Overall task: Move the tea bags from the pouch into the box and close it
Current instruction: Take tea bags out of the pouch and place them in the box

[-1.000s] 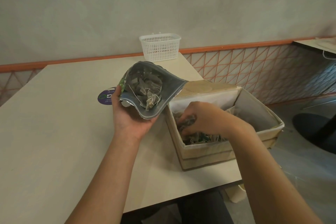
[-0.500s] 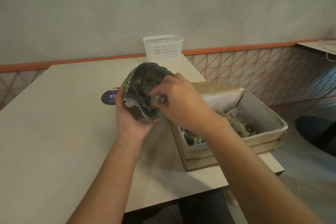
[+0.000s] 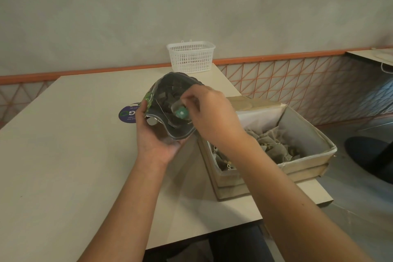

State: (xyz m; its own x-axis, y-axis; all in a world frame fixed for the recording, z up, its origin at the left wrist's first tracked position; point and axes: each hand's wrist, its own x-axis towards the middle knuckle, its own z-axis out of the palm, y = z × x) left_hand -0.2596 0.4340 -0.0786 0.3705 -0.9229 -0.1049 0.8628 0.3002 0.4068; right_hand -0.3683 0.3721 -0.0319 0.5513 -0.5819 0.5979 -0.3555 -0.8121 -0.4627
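my right hand (image 3: 209, 112) fingers pinch a tea bag (image 3: 180, 112) inside the pouch (image 3: 170, 100) mouth | my left hand (image 3: 155, 134) grips pouch from below | open box (image 3: 297, 168), tea bags inside, at worktop (image 3: 74, 155) right edge

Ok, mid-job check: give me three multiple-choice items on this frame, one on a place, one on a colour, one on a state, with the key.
1. Where does the white basket stand?
A. at the table's far edge by the wall
B. inside the box
C. on the floor

2. What colour is the tag at the right hand fingertips?
A. red
B. green
C. yellow

3. What state is the box in?
A. lid shut
B. open and bare inside
C. open with tea bags inside

Key: 1 A, it sits on the table near the wall. 2 B, a green tag shows at the pouch mouth. 3 C, bags lie in the open box, while the left hand holds the pouch.
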